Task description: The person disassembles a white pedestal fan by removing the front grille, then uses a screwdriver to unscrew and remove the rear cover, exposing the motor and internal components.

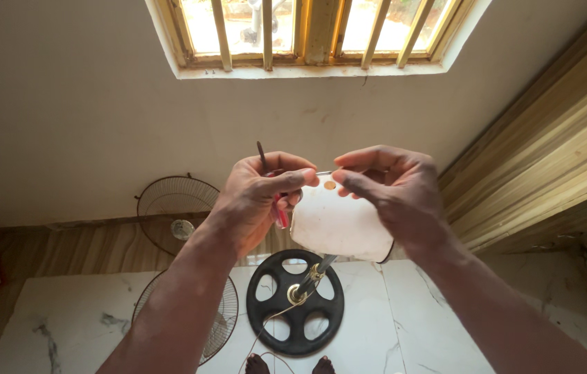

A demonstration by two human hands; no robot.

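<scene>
Two wire fan grilles (pixel 176 208) left, by wall; barred window (pixel 307 31) up top; wood panelling (pixel 549 159) right; marble floor tiles (pixel 72 318).

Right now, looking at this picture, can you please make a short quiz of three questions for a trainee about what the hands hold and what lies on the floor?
1. True or false: the left hand grips a red-handled tool while also touching the white housing.
2. Multiple choice: where does the round black base sit? A) on the window sill B) on the marble floor below the hands C) in the right hand
3. Fill in: two wire fan ____ rest at the left, one against the wall.

Key
1. True.
2. B.
3. Guards; one leans on the wall, the other lies lower, by the left forearm.
</scene>
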